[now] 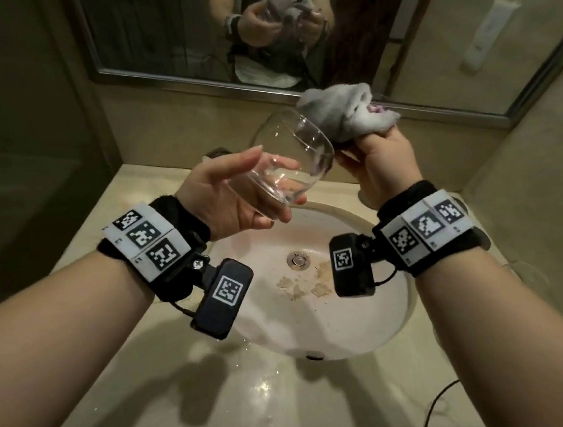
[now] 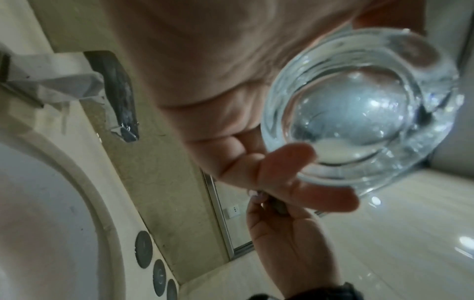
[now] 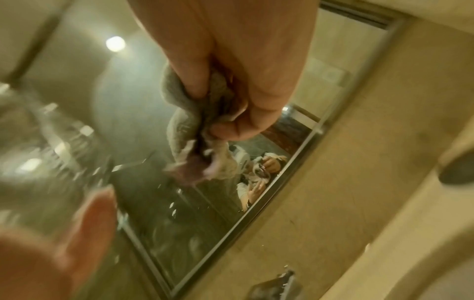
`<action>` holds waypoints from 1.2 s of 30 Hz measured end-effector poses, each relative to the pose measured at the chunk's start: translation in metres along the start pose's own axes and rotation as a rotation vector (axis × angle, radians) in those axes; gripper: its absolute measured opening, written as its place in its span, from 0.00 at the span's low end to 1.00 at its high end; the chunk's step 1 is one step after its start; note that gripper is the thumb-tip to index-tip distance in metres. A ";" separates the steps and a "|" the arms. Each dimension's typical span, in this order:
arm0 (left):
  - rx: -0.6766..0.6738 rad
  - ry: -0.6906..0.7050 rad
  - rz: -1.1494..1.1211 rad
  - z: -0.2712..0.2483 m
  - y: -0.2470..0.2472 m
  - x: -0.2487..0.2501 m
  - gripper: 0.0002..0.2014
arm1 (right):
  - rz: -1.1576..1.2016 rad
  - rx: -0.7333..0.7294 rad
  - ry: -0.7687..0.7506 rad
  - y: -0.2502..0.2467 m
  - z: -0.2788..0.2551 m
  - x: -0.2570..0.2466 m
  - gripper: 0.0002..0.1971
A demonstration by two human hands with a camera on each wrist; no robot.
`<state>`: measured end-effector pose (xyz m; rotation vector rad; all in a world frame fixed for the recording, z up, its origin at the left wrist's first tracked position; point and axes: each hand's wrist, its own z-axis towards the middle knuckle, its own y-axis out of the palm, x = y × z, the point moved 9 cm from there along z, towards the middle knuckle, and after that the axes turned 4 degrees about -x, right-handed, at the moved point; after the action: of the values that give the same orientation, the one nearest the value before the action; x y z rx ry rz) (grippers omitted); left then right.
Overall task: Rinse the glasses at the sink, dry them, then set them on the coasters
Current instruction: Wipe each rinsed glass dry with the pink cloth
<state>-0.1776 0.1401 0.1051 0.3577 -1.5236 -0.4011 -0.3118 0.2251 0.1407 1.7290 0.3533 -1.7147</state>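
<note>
My left hand holds a clear stemless glass tilted over the sink, its mouth pointing up and away, thumb on top and fingers under the base. In the left wrist view the thick base faces the camera, with fingers curled against it. My right hand grips a bunched grey cloth right against the rim on its right side. The right wrist view shows the cloth squeezed in the fist. Three dark round coasters lie on the counter beside the basin.
The white basin with its drain lies below both hands, in a wet beige counter. A mirror stands close behind. A dark fixture sits at the counter's back left. A cable trails at the front right.
</note>
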 end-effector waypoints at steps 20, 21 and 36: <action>0.258 0.202 0.158 0.004 -0.006 0.003 0.46 | 0.063 0.037 0.426 -0.001 -0.074 0.072 0.13; 0.254 0.217 0.185 0.005 -0.003 0.001 0.47 | 0.130 0.028 0.462 0.003 -0.079 0.077 0.13; 0.179 0.056 0.414 0.008 0.032 -0.065 0.44 | -0.275 0.209 0.534 -0.136 -0.166 0.108 0.15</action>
<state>-0.1846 0.1995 0.0626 0.1821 -1.5365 0.0703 -0.2553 0.4004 -0.0132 2.3822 0.6943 -1.4830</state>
